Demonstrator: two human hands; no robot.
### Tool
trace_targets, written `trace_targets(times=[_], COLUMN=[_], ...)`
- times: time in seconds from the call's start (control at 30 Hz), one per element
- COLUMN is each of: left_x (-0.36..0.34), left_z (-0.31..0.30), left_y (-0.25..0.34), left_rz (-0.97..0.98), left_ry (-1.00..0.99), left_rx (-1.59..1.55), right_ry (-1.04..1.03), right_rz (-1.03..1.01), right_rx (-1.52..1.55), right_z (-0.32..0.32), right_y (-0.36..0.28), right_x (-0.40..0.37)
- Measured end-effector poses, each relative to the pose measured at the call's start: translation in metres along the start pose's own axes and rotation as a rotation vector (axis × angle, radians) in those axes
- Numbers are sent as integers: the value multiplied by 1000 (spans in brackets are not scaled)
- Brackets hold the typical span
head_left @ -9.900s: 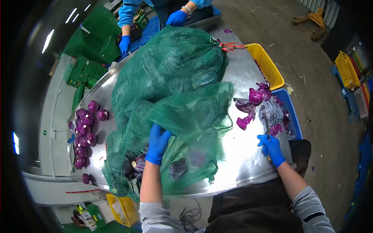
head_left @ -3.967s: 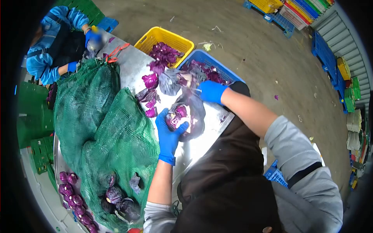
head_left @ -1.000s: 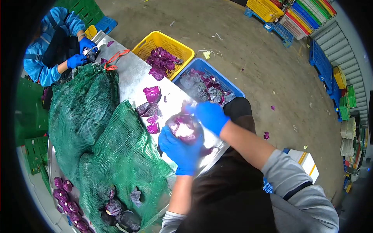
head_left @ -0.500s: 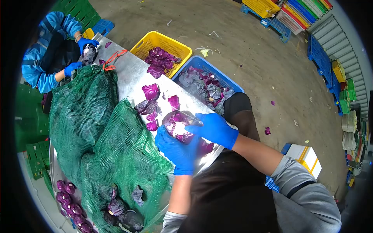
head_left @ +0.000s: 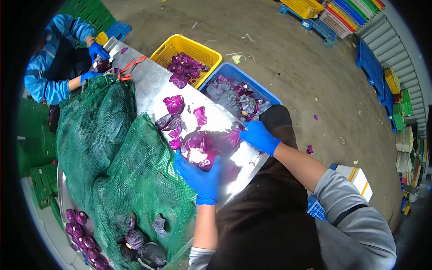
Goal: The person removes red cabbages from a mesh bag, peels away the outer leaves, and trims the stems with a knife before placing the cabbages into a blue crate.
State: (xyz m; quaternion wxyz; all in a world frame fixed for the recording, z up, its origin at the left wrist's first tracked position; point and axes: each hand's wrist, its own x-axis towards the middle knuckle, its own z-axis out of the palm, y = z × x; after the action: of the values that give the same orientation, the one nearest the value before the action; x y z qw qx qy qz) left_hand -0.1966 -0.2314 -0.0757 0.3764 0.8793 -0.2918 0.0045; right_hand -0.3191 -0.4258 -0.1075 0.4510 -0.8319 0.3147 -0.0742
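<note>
My left hand (head_left: 198, 177), in a blue glove, is closed around the lower side of a red cabbage (head_left: 196, 143) above the metal table (head_left: 155, 90). The cut white base of the head faces up toward me. To its right, my gloved right hand (head_left: 261, 137) pinches a purple cabbage leaf (head_left: 231, 138), which is smeared by motion. Loose leaves (head_left: 174, 105) lie on the table just beyond the cabbage. Green mesh sacks (head_left: 148, 166) lie to the left of my left hand.
A yellow crate (head_left: 180, 42) and a blue crate (head_left: 265, 92), both holding leaves, stand along the table's far side. Across the table a co-worker's gloved hand (head_left: 97, 50) holds another cabbage. Several trimmed cabbages (head_left: 81, 236) sit at the lower left.
My right hand has moved away from the cabbage to the right, drawing a leaf with it. The cabbage and my left hand have shifted slightly left.
</note>
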Motion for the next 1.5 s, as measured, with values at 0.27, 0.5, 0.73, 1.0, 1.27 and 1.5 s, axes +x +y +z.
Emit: trace_targets(times=[0.27, 0.5, 0.73, 1.0, 1.27, 1.5], left_x=[32, 16, 33, 28, 40, 15], left_z=[-18, -8, -3, -7, -20, -9], left_y=[20, 11, 15, 1, 8, 5], left_rz=[315, 112, 89, 202, 143, 98], left_ry=[-245, -166, -216, -288, -402, -226], left_rx=[-23, -56, 80, -80, -131, -83], right_ry=[81, -161, 56, -105, 249, 120], right_rz=[-235, -225, -441, -202, -238, -348], right_rx=[28, 197, -276, -385, -356, -45], right_z=[-26, -7, 16, -14, -18, 9], right_y=[-76, -85, -63, -24, -58, -56], right_x=[6, 26, 33, 103, 40, 13])
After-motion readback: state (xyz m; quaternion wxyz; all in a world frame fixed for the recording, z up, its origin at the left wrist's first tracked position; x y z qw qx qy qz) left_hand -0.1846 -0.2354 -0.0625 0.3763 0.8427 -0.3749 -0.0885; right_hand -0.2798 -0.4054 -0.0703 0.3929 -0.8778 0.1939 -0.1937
